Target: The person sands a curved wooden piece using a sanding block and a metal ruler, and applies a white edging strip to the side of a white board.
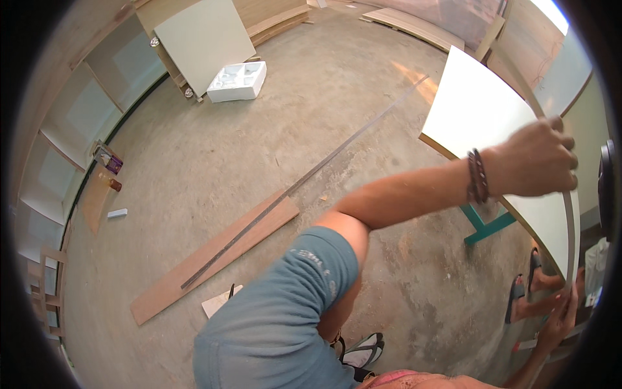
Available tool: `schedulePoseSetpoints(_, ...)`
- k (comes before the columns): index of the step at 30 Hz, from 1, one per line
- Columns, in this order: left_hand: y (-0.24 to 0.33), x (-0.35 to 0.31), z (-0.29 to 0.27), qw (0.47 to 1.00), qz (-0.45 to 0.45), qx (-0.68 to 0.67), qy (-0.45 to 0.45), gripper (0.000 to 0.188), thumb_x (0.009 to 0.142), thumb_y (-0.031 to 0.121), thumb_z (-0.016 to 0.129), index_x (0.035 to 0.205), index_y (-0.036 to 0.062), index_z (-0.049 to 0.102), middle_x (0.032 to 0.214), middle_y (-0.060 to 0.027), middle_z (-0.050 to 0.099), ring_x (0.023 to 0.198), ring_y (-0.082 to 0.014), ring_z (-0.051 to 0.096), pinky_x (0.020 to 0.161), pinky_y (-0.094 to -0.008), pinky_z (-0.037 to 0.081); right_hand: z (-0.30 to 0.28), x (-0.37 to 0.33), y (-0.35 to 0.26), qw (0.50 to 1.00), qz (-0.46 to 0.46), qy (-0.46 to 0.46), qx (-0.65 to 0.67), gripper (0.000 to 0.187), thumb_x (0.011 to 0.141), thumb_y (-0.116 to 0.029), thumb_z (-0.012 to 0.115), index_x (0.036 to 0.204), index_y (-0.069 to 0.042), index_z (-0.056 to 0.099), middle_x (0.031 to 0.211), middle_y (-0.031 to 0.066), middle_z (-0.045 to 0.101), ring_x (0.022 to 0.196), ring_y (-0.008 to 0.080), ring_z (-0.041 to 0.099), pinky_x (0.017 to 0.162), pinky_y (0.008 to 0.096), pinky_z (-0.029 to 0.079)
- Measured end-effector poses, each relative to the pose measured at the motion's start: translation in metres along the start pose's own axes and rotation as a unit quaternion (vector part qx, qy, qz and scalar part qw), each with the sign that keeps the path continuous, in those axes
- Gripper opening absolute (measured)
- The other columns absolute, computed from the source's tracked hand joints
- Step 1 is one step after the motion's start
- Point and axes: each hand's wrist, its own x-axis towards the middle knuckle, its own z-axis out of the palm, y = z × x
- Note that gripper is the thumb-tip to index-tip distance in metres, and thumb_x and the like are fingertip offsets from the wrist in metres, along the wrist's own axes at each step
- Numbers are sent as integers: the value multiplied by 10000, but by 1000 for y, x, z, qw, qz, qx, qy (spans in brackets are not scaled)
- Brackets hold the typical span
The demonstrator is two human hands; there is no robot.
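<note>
My left arm, with dark bracelets at the wrist, reaches across to the right. My left hand (534, 159) is closed around a long thin grey-brown strip (570, 230). The strip bows from the upper right, passes through this hand and runs down along the edge of a white panel (479, 104). Near the panel's lower corner, my right hand (558, 321) has its fingers pressed on the strip's lower part; its fingertips show only partly. The panel has a light wood-coloured edge and lies above a teal metal support (489, 230).
A second long strip (353, 137) lies on the concrete floor, partly over a brown board (162, 301). A white foam tray (236, 83) stands near a leaning white panel (204, 42). Shelving (74, 107) lines the left. Sandalled feet (518, 305) are below the panel at right.
</note>
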Motion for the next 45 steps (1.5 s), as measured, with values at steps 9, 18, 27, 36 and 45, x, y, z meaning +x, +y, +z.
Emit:
schedulePoseSetpoints(9, -28, -66, -58, 982, -21, -19, -185, 152, 919, 344, 720, 962, 205, 760, 909, 15, 760, 914, -135, 720, 830, -332, 566, 13, -18, 34, 975, -190, -39, -105, 352, 1022, 6, 565, 1368, -9, 626, 1156, 161, 709, 1015, 322, 715, 807, 412, 594)
schedulePoseSetpoints(18, -18, -150, -107, 878, -171, -183, -409, 211, 977, 332, 680, 1040, 158, 781, 928, -35, 779, 809, -192, 740, 697, -338, 586, 38, -52, 30, 977, -203, -51, -27, 420, 939, 89, 652, 1353, 23, 629, 1047, 173, 690, 921, 305, 707, 712, 416, 574)
schedulePoseSetpoints(27, 9, -218, -115, 731, -513, -382, -240, 180, 981, 184, 709, 1077, 38, 754, 974, -87, 771, 849, -156, 747, 749, -286, 642, 79, -91, 26, 978, -190, -82, 8, 428, 924, 113, 666, 1336, -2, 647, 969, 161, 639, 825, 278, 648, 687, 393, 538)
schedulePoseSetpoints(36, 29, -243, -102, 572, -669, -474, -29, 232, 967, 147, 731, 1147, 5, 699, 1079, -130, 746, 997, -221, 747, 870, -331, 649, 86, -100, 19, 984, -145, -101, 19, 394, 940, 81, 665, 1326, 3, 654, 964, 150, 632, 815, 277, 635, 684, 393, 528)
schedulePoseSetpoints(45, 29, -251, -87, 615, -673, -404, 68, 239, 963, 125, 736, 1179, 28, 704, 1070, -110, 731, 975, -196, 728, 866, -345, 640, 95, -85, 5, 986, -147, -77, 1, 405, 922, 67, 695, 1313, -37, 682, 941, 134, 651, 805, 254, 640, 682, 380, 530)
